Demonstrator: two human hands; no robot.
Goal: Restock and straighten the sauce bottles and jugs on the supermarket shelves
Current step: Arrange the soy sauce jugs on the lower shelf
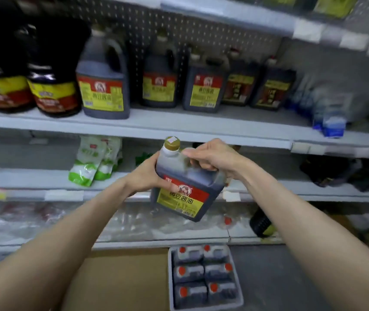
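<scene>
The left hand [148,176] and right hand [211,157] both clamp a tilted dark jug [188,176] — label [180,199] partly reads 豆酱油.

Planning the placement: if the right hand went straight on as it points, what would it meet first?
The right hand, gripping the jug, would likely meet the shelf edge; depth unclear.

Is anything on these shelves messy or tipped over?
Yes. On the low shelf at right, a dark bottle looks tipped over, not upright. The green and white pouches slump against each other. One jug on the upper shelf sits further back than its neighbours.
</scene>
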